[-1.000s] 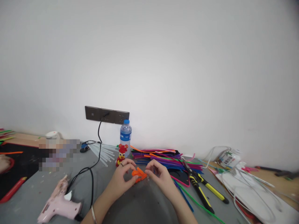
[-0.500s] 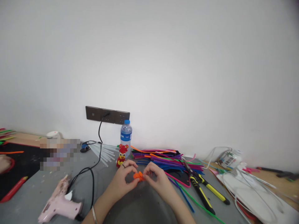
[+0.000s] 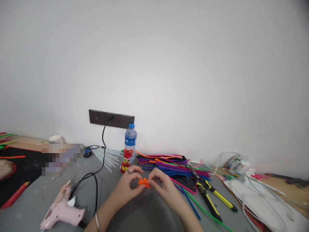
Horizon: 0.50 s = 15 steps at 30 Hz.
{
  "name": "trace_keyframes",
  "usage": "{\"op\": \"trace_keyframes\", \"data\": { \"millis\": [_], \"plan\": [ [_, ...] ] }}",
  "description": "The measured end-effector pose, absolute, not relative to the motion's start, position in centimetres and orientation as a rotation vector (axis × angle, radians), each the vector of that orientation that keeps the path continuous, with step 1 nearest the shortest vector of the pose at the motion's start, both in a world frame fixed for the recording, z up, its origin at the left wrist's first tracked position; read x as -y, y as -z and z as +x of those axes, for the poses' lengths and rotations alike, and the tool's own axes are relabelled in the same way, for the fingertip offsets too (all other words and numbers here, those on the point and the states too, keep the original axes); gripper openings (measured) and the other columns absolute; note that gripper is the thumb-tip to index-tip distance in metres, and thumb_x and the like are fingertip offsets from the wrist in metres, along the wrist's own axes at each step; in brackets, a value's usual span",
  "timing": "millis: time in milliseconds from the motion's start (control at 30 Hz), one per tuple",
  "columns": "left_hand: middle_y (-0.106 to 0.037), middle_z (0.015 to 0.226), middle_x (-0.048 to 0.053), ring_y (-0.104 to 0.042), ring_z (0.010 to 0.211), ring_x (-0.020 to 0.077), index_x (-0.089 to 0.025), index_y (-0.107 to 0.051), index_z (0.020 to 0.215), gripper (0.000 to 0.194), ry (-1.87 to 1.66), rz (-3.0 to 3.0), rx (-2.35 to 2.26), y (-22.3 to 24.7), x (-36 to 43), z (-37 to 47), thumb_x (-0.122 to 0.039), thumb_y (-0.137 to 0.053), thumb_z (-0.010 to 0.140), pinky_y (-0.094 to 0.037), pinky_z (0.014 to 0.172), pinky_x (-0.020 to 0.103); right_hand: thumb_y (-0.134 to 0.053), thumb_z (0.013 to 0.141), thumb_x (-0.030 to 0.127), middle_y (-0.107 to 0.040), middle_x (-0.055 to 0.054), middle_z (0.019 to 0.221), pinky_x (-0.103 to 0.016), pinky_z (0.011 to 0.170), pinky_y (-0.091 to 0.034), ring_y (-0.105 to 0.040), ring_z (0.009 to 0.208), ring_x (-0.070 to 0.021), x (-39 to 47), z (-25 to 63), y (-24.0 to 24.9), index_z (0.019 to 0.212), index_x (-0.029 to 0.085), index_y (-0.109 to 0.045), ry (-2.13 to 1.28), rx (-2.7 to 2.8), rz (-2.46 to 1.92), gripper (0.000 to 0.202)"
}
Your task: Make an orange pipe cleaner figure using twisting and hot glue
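Note:
Between my two hands is a small bent piece of orange pipe cleaner [image 3: 144, 182], held above the grey table. My left hand [image 3: 129, 185] pinches its left side between thumb and forefinger. The thumb and fingers of my right hand [image 3: 162, 185] close on its right end. Just behind my left hand stands a small red and yellow figure [image 3: 126, 160] with white eyes. A water bottle [image 3: 130, 141] with a blue cap and label is upright behind the figure.
A pink glue gun [image 3: 63, 211] lies left, its black cable running to the wall socket [image 3: 111, 118]. Glue sticks [image 3: 106, 158] fan out behind. Bundled pipe cleaners [image 3: 169, 164] and yellow-black pliers [image 3: 212, 196] lie right. Another person's hand [image 3: 6, 169] shows at far left.
Both hands stay in nearly the same place, with the orange pipe cleaner piece still between them. The view has shifted very slightly.

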<state>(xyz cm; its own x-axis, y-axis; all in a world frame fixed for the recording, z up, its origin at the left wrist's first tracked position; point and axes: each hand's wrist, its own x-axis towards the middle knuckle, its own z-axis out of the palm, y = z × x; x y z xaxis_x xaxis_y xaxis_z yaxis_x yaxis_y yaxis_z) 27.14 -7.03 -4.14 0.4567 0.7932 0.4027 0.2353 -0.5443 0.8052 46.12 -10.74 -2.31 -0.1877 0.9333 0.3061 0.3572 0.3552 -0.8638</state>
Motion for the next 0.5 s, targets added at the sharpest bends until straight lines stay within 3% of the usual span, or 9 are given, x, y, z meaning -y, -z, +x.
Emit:
{"op": "trace_keyframes", "data": {
  "millis": [233,500],
  "plan": [
    [-0.063,0.109,0.007,-0.058,0.108,0.0237,-0.022,-0.069,0.077,0.007,-1.031,2.010,-0.863,4.40,6.96,27.10,-0.016,-0.067,0.075,-0.043,0.098,0.038,-0.057,0.090,0.038,-0.055,0.000,0.074,-0.027,0.063,-0.038,-0.050,0.069,-0.0171,10.84,45.99,2.36,0.073,0.019,-0.060,-0.817,1.722,-1.146,0.026],
    [-0.062,0.111,0.006,-0.057,0.109,0.0231,-0.022,-0.069,0.076,0.008,-1.009,1.996,-0.846,4.40,6.86,27.04,-0.015,-0.067,0.075,-0.041,0.099,0.037,-0.060,0.087,0.027,-0.054,0.000,0.074,-0.027,0.064,-0.038,-0.052,0.069,-0.0171,10.93,45.80,2.35,0.071,0.020,-0.058,-0.831,1.703,-1.153,0.017]
  ]
}}
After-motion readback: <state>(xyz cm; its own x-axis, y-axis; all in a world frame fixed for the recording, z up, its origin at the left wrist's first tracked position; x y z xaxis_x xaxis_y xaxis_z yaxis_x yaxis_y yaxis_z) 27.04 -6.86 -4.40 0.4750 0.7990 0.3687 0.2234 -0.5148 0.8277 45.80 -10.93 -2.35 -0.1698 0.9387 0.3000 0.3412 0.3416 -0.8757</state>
